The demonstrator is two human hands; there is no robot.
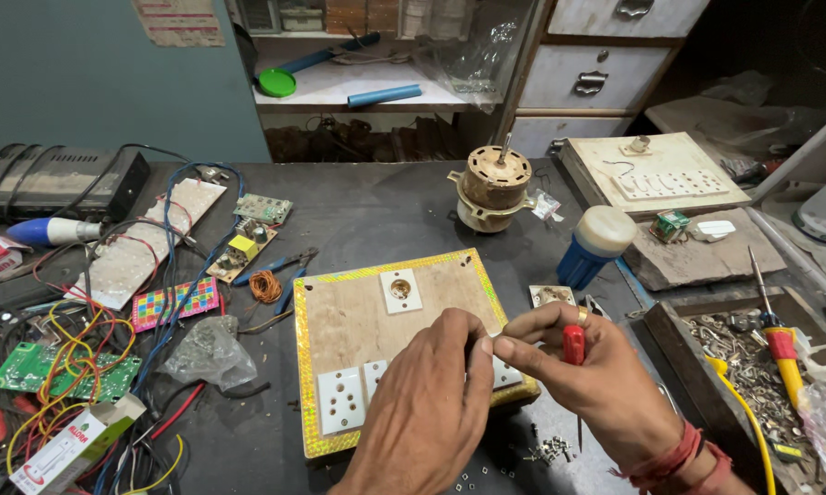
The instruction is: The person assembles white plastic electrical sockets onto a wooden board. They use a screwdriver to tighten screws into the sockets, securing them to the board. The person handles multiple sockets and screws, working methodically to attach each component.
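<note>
A wooden switchboard [358,316] with a shiny yellow edge lies on the dark table. It carries a round holder plate [400,291] and white sockets [341,401] along the near side. My left hand [431,403] rests over the board's near right part, fingers pinched together against my right fingertips. My right hand [589,376] holds a red-handled screwdriver [573,346], its shaft pointing down toward the table. What sits between the pinched fingertips is hidden.
Small screws [549,449] lie near my right wrist. A tray of hardware [743,362] with a yellow-red screwdriver [780,344] stands at right. A motor [494,188], blue-white container [594,243], blue pliers [280,269], circuit boards [46,367] and tangled wires [83,348] crowd the back and left.
</note>
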